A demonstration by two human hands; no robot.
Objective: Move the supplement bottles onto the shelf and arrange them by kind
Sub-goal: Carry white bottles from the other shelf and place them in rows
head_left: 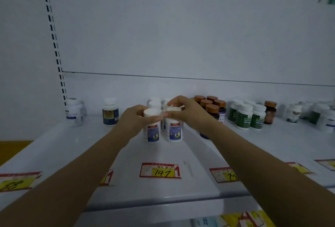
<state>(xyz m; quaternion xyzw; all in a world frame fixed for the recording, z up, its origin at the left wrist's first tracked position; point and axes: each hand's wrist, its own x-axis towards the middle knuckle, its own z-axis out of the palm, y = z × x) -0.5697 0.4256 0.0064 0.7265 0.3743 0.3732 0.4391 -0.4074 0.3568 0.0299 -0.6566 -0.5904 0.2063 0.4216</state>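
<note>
Two white supplement bottles with blue-and-red labels stand side by side on the white shelf (72,147). My left hand (134,120) grips the left bottle (152,132) around its white cap. My right hand (188,112) holds the right bottle (174,130) by its cap from above. More bottles of the same kind (155,102) stand just behind them, partly hidden by my hands.
A lone white bottle (74,111) and a blue-labelled bottle (110,112) stand at the back left. Brown-capped dark bottles (212,107), green-labelled white bottles (246,114), an amber bottle (270,111) and more white bottles (324,116) fill the right. Price tags (160,170) line the front edge.
</note>
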